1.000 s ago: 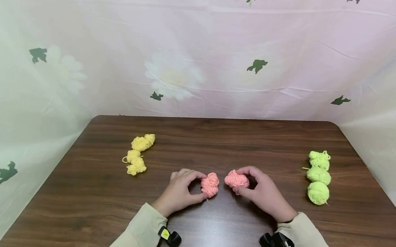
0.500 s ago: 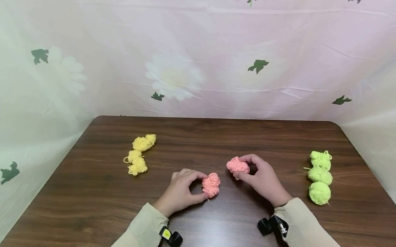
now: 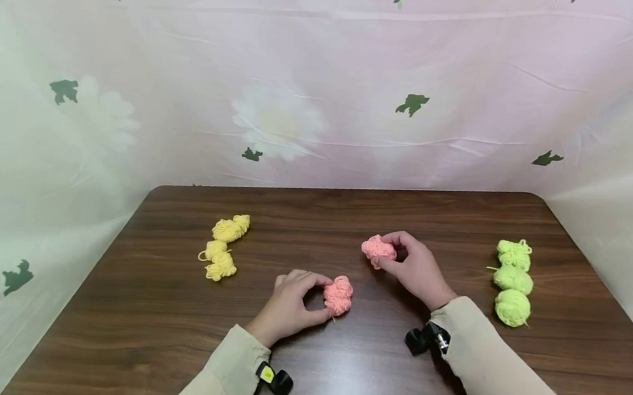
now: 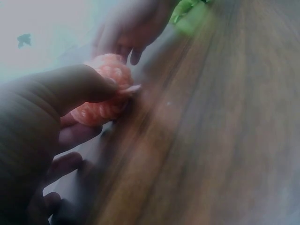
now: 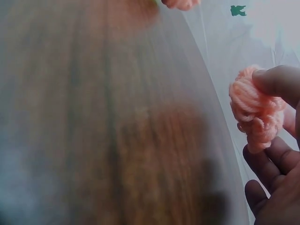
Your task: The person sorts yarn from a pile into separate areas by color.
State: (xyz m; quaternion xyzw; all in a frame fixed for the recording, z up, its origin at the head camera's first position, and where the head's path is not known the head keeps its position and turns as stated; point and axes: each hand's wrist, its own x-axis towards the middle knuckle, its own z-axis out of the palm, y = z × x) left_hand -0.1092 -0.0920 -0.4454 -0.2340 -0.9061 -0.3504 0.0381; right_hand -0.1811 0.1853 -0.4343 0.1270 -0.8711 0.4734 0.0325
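Near the middle of the table, my left hand point(image 3: 291, 305) pinches a small pink yarn ball point(image 3: 338, 295) between thumb and forefinger. In the left wrist view the same yarn ball point(image 4: 105, 108) shows a loose strand end by the thumb. Farther back and to the right, my right hand point(image 3: 420, 270) pinches a second pink yarn ball point(image 3: 378, 249). Close up in the right wrist view, that second ball point(image 5: 255, 105) is a lumpy bundle of strands, gripped by the thumb, with the lower fingers loosely bent.
Several yellow yarn balls point(image 3: 224, 249) lie in a bent line at the left of the wooden table point(image 3: 314, 222). Three green yarn balls point(image 3: 513, 280) form a row at the right. A patterned cloth point(image 3: 328, 67) hangs behind and at both sides.
My right hand has moved away from me, toward the back of the table, carrying its pink yarn ball. The left hand and its ball have stayed in place.
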